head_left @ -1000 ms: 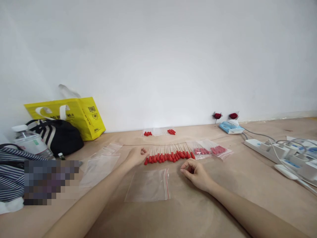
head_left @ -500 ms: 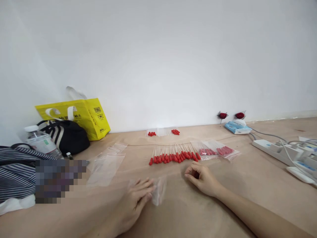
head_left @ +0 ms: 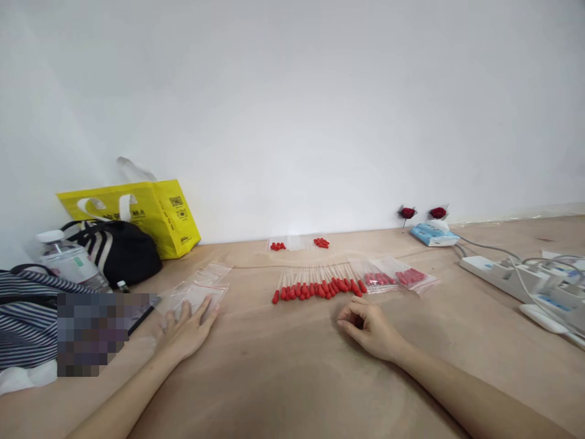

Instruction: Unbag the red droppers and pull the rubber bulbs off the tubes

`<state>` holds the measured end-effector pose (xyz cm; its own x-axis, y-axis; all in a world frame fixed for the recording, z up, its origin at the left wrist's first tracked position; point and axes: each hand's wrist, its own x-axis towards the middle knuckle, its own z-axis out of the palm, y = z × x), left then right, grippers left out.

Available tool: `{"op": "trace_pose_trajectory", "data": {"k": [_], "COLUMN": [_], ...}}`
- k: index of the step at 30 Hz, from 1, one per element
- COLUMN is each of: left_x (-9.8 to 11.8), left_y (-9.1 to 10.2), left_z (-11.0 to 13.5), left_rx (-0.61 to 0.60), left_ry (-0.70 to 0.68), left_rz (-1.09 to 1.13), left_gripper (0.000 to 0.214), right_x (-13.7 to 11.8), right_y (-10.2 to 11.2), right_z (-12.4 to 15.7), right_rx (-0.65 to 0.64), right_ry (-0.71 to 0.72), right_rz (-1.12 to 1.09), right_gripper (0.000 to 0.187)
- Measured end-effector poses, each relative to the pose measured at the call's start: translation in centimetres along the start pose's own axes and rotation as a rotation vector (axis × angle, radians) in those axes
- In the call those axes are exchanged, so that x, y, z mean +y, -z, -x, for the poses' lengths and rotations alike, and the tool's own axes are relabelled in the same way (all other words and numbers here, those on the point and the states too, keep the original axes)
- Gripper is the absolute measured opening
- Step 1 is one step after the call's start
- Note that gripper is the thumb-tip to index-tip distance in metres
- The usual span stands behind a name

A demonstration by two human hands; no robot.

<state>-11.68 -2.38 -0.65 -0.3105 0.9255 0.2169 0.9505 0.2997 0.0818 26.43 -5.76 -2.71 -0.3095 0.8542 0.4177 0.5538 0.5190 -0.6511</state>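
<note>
My left hand (head_left: 186,328) lies flat, fingers spread, on a pile of clear zip bags (head_left: 203,285) at the left of the brown table (head_left: 292,378). My right hand (head_left: 371,329) rests on the table with its fingers loosely curled and nothing visible in them. Just beyond it runs a row of red-tipped sticks (head_left: 316,288), side by side with the red ends toward me. To the right of the row lie two clear bags filled with red-tipped sticks (head_left: 393,277).
Two small bags with red pieces (head_left: 298,244) sit by the wall. At left are a yellow tote (head_left: 146,213), a black striped bag (head_left: 114,251), a water bottle (head_left: 64,259) and striped cloth (head_left: 22,317). At right are a tissue pack (head_left: 429,234) and power strips with cables (head_left: 518,277).
My left hand left the row of sticks, took the clear bag from in front of me and swept it left onto the pile of bags. My right hand has stayed put.
</note>
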Motion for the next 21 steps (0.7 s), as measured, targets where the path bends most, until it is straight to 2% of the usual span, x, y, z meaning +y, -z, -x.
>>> {"op": "trace_pose_trajectory", "data": {"k": [3,5,7,9,10,12,13,15,17,19,21], "left_x": [0.7,1.3,2.0,2.6,2.9,3.3,3.4,3.5,3.4,3.3,3.3], "left_y": [0.5,1.0,1.2,1.1,0.9,0.7,0.5,0.3,0.2,0.1,0.1], "left_z": [1.3,2.1,2.8,3.3,3.5,3.6,3.6,3.4,3.3,3.3,3.3], "left_rx": [0.213,0.401,0.502,0.501,0.482,0.449,0.44,0.42,0.389,0.358,0.339], "left_ry": [-0.09,-0.249,-0.451,-0.635,-0.706,-0.778,-0.786,-0.774,-0.753,-0.734,-0.722], "left_rz": [-0.03,-0.013,0.037,0.092,0.115,0.155,0.172,0.201,0.223,0.233,0.234], "left_gripper": [0.057,0.052,0.047,0.043,0.042,0.04,0.039,0.039,0.039,0.039,0.039], "right_x": [0.7,1.8,3.5,5.4,6.4,8.3,9.2,10.7,11.7,12.0,11.7], "right_y": [0.6,1.8,3.6,5.6,6.6,8.2,8.7,9.5,9.7,9.7,9.7], "right_z": [-0.5,-1.2,-1.6,-1.8,-1.7,-1.3,-1.0,-0.6,-0.3,-0.2,-0.3], "right_rx": [0.065,0.172,0.328,0.475,0.507,0.49,0.437,0.309,0.22,0.197,0.248], "right_ry": [0.013,0.015,-0.057,-0.229,-0.325,-0.481,-0.519,-0.52,-0.453,-0.396,-0.379], "right_rz": [0.095,0.233,0.436,0.613,0.681,0.757,0.767,0.766,0.75,0.725,0.719], "right_gripper": [0.01,0.012,0.015,0.023,0.029,0.044,0.049,0.054,0.047,0.035,0.029]}}
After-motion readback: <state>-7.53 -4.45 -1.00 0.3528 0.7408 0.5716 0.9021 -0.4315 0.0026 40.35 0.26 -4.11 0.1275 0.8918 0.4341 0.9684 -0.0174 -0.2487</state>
